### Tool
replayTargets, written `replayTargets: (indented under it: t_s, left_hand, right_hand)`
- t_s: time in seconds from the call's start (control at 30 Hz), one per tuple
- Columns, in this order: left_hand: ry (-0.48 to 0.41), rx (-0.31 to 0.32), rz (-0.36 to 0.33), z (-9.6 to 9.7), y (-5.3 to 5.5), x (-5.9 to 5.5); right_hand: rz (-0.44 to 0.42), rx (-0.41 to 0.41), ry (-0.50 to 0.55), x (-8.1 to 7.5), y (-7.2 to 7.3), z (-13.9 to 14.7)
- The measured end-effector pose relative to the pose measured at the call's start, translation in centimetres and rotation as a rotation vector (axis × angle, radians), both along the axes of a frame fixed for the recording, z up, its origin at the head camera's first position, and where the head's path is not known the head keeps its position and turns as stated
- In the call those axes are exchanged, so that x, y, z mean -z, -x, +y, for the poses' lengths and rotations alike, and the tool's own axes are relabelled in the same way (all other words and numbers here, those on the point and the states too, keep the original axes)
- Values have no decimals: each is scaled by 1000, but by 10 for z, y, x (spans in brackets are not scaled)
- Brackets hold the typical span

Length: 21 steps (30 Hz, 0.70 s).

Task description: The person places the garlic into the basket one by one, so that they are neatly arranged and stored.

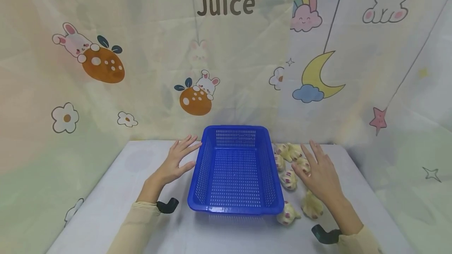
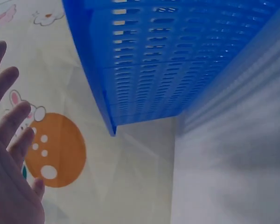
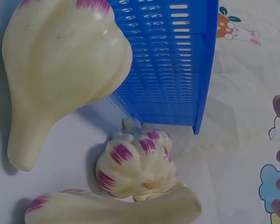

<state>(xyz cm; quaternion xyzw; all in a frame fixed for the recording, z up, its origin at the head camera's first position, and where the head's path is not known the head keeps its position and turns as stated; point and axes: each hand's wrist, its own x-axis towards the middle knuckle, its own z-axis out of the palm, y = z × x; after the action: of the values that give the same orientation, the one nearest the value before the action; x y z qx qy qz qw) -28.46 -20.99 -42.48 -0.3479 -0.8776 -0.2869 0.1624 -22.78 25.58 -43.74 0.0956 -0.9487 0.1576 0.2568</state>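
Note:
A blue perforated plastic basket [image 1: 234, 209] stands in the middle of the table, with nothing inside it. My left hand [image 1: 176, 162] hovers at its left side, fingers spread and fingertips right by the rim. To the right of the basket lie several garlic bulbs [image 1: 288, 179], cream-white with purple streaks. Over these bulbs hangs my right hand [image 1: 321, 173], fingers extended and holding nothing. In the right wrist view, a garlic bulb [image 3: 135, 168] sits beside the basket wall [image 3: 163, 70], and only the fingertips of that hand show at the edge.
A white cloth covers the table [image 1: 116, 207]. Printed curtains [image 1: 240, 69] with bunnies, a moon and the word "Juice" hang behind the table and along both sides. Dark wrist mounts [image 1: 168, 205] are worn on both wrists.

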Motion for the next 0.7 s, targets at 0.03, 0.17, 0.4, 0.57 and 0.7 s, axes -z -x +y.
replayTargets:
  t_s: [0.03,0.17,0.4,0.57,0.7]
  left_hand:
    - [-2,1,-15,0,1,2]
    - [-14,-6,-85,1,6,11]
    - [-25,-26,-239,1,11,21]
    - [-50,-35,-293,1,14,27]
    - [-75,-42,-343,2,14,32]
  right_hand:
    - [-3,3,3,1,0,0]
    - [-22,17,2,5,0,1]
    - [-35,26,10,10,3,4]
    - [-43,35,17,15,4,5]
    - [-52,48,20,18,6,5]
